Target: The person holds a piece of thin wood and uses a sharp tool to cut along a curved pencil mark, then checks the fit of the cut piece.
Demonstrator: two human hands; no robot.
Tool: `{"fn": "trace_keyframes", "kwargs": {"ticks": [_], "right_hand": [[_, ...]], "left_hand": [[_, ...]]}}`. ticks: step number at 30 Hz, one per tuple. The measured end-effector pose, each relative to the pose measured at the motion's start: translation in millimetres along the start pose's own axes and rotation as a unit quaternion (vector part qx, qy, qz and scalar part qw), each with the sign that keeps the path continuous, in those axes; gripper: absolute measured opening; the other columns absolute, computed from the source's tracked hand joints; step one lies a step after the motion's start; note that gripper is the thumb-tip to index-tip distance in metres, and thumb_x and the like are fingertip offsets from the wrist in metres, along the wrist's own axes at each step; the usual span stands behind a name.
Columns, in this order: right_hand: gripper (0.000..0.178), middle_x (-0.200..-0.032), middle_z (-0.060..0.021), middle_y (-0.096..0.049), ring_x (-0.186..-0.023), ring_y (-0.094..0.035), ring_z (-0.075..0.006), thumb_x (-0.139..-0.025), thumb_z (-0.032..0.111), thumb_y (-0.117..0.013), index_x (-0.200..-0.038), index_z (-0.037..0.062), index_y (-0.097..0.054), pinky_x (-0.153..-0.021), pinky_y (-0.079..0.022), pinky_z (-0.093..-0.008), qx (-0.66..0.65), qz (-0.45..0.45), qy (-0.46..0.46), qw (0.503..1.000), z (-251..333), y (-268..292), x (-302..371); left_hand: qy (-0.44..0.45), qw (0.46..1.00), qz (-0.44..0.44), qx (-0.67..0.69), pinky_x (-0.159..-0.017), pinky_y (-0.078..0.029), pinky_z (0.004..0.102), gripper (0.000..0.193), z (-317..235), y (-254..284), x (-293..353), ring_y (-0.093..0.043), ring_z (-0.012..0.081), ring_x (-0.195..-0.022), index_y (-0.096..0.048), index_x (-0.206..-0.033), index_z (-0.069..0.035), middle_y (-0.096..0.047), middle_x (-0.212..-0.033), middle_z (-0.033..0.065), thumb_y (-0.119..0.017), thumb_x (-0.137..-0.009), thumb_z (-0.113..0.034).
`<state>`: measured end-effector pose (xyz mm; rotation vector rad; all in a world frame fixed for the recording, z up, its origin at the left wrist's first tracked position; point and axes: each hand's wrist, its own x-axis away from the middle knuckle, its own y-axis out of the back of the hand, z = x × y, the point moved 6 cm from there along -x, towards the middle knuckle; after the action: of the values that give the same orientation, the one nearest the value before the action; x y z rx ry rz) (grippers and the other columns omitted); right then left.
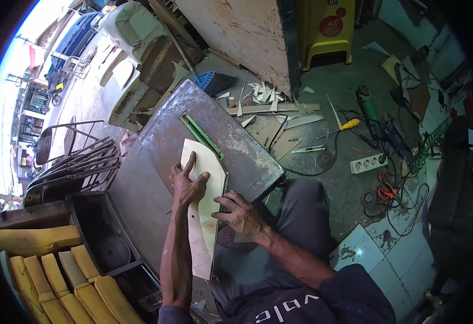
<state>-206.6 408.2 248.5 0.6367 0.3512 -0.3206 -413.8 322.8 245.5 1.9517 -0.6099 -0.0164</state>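
A pale, curved plywood piece lies on a grey metal saw table, its near end hanging past the table's front edge. My left hand presses flat on the plywood, fingers spread. My right hand grips the plywood's right edge near the table's front. A green-edged slot in the table top sits just beyond the plywood's far end.
Yellow foam cushions are stacked at lower left beside a dark bin. On the floor to the right lie wood offcuts, a yellow-handled screwdriver, power tools, a white power strip and cables. A yellow plastic stool stands at the back.
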Motion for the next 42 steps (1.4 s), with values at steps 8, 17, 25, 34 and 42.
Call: {"fn": "trace_keyframes", "kwargs": {"ticks": [8,17,25,34,42], "right_hand": [[0.030,-0.132,-0.0083,-0.061,-0.125,-0.054,-0.0285,-0.078,0.011,-0.067,-0.104,0.0159,-0.082,-0.110,-0.048,-0.0394,0.019,-0.003,-0.003,1.000,-1.2,0.7,-3.9],[0.028,-0.131,-0.0093,-0.062,-0.123,-0.055,-0.0284,-0.078,0.012,-0.067,-0.101,0.0147,-0.082,-0.109,-0.049,-0.0388,0.019,-0.016,-0.001,1.000,-0.4,-0.1,-8.2],[0.026,-0.129,-0.0101,-0.063,-0.120,-0.057,-0.0289,-0.078,0.012,-0.068,-0.100,0.0133,-0.081,-0.107,-0.049,-0.0390,0.020,-0.022,0.007,1.000,0.1,-0.3,-12.8],[0.024,-0.130,-0.0086,-0.062,-0.120,-0.056,-0.0289,-0.079,0.013,-0.069,-0.099,0.0150,-0.082,-0.105,-0.050,-0.0395,0.044,-0.019,0.016,0.999,-0.1,-2.8,-14.5],[0.024,-0.130,-0.0081,-0.062,-0.120,-0.056,-0.0290,-0.077,0.013,-0.071,-0.098,0.0160,-0.082,-0.103,-0.052,-0.0381,0.035,-0.016,0.005,0.999,-3.1,-6.1,-19.6]], "left_hand": [[0.007,1.000,0.002,-0.015,-0.120,-0.026,0.0597,0.083,-7.6,3.0,-0.5,-0.031,0.0459,-0.143,-0.050,-0.154,-0.039,-0.035,-0.155,0.0214,-0.079,-0.075,-0.043],[0.010,1.000,0.002,-0.021,-0.121,-0.025,0.0598,0.083,-5.4,5.3,-4.7,-0.031,0.0456,-0.144,-0.050,-0.153,-0.039,-0.035,-0.155,0.0220,-0.080,-0.076,-0.043],[0.012,1.000,0.006,-0.021,-0.120,-0.026,0.0598,0.082,-5.1,6.7,-10.1,-0.031,0.0466,-0.144,-0.051,-0.153,-0.038,-0.034,-0.155,0.0230,-0.079,-0.076,-0.042],[0.014,1.000,0.000,-0.025,-0.120,-0.029,0.0559,0.080,-11.6,10.0,-7.7,-0.034,0.0468,-0.141,-0.052,-0.153,-0.036,-0.037,-0.150,0.0237,-0.080,-0.078,-0.039],[0.013,1.000,0.004,-0.015,-0.120,-0.026,0.0600,0.080,-8.4,11.3,-11.5,-0.032,0.0462,-0.141,-0.052,-0.153,-0.036,-0.036,-0.153,0.0222,-0.078,-0.078,-0.042]]}}
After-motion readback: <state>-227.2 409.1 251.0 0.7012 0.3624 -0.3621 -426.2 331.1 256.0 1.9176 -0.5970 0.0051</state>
